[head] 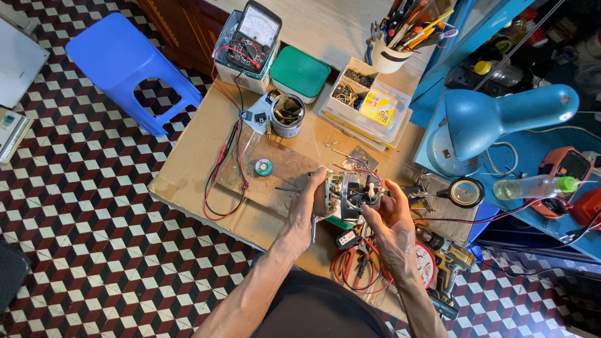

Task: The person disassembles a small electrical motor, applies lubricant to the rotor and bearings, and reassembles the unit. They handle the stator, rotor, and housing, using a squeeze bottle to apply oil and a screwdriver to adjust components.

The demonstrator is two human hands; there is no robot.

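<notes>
Your left hand (305, 209) and right hand (389, 216) both close their grip on the small electric motor (348, 195), raising it off the tabletop (188, 163) so its wired end faces you.

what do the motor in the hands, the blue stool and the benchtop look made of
Motor: bare metal, by its dull silvery housing, with coloured insulated wires on top. Blue stool: moulded plastic, judging by its smooth one-piece glossy shape. Benchtop: apparently brown cardboard or fibreboard sheet, matte and stained; which one is unclear.
</notes>
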